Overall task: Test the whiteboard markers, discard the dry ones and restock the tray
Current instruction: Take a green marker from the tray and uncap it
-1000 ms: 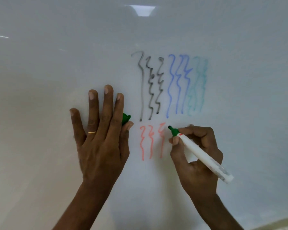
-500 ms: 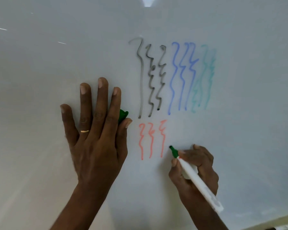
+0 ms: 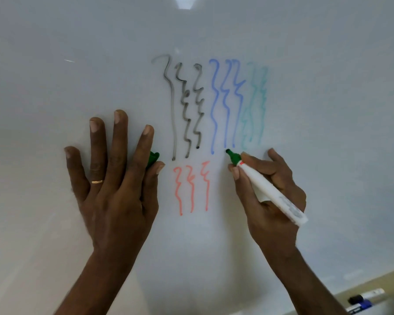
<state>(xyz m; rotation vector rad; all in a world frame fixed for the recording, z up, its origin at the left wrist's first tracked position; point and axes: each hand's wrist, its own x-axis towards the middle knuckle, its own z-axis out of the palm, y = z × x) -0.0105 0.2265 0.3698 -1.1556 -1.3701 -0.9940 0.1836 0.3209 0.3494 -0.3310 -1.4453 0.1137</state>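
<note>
The whiteboard (image 3: 305,110) carries black, blue, faint teal and red test squiggles. My right hand (image 3: 271,196) grips an uncapped green marker (image 3: 266,187) with a white barrel. Its tip touches the board just under the blue squiggles (image 3: 225,105) and right of the red squiggles (image 3: 191,187). No green line shows beside the tip. My left hand (image 3: 114,187) lies flat on the board with straight fingers, and its thumb pinches the green cap (image 3: 153,156) against the index finger.
At the lower right corner runs the board's tray ledge (image 3: 323,292). A black-capped marker (image 3: 366,296) and a blue-labelled marker (image 3: 359,307) lie on it. Bare board surface stretches left of and above the squiggles.
The green marker's tip ran down beside the red squiggles, then came back up to just under the blue lines. My left hand stayed flat with the cap.
</note>
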